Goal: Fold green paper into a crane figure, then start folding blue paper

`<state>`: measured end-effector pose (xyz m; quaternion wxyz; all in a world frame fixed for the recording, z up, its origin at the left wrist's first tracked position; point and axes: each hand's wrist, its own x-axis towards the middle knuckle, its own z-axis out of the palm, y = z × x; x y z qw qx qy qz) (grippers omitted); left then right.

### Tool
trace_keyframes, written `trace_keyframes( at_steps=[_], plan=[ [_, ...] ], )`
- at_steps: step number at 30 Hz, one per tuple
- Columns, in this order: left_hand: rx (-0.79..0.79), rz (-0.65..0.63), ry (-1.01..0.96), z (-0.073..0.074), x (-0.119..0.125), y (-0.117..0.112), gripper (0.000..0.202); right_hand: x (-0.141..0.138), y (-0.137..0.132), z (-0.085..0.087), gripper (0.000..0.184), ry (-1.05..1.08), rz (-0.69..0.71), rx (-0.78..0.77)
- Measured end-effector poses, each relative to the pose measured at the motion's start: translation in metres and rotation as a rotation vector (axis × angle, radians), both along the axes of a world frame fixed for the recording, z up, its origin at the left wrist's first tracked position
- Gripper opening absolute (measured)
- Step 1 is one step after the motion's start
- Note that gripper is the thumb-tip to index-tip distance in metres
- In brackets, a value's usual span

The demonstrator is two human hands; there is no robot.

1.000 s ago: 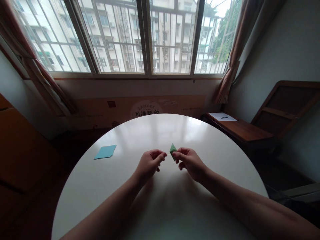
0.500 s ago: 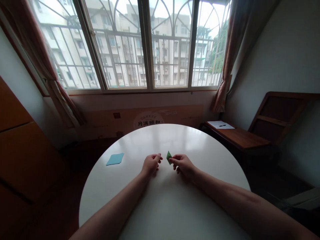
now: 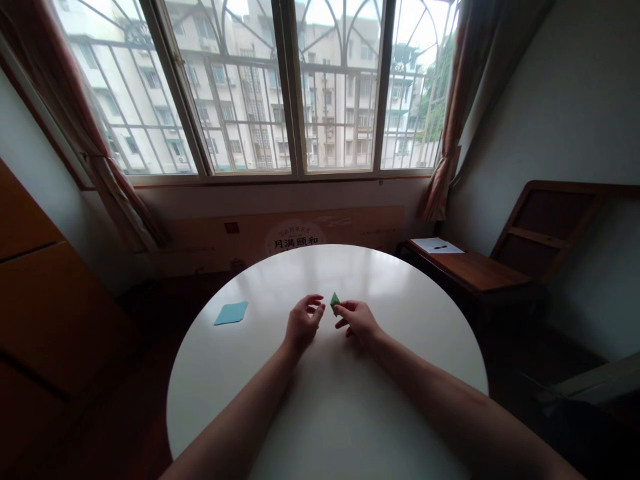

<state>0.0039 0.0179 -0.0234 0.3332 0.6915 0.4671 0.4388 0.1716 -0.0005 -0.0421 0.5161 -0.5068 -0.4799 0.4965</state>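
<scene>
RH (image 3: 359, 320) pinching grn paper (image 3: 334, 302); LH (image 3: 301, 323) half-curled nr.

Fingers of the right hand (image 3: 361, 320) cover the lower part of the green folded paper (image 3: 335, 299), whose finer folds are too small to tell. The near edge of the white table (image 3: 320, 417) and both forearms (image 3: 245, 413) are cut off below. The table's far edge hides the lower lettering on the printed panel (image 3: 345, 230).

Barred daylit window (image 3: 340, 107), tied curtains (image 3: 440, 180), pale wall (image 3: 545, 113), round white table (image 3: 330, 413), dim, perhaps reddish floor (image 3: 135, 407)
</scene>
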Motion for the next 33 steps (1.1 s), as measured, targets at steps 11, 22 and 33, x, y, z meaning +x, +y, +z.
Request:
trace_keyframes(
  at_steps=[11, 22, 33],
  plan=[
    [0.286, -0.137, 0.138, 0.013, -0.007, -0.003, 0.021, -0.002, -0.01, 0.008, 0.046, -0.049, 0.134, 0.12],
    [0.227, -0.121, 0.049, 0.014, -0.006, 0.0, 0.009, -0.003, -0.009, 0.009, 0.04, -0.03, 0.146, 0.101],
    [-0.004, -0.1, -0.188, 0.028, 0.004, -0.015, 0.012, -0.004, -0.02, 0.025, 0.038, 0.206, 0.163, 0.026]
  ],
)
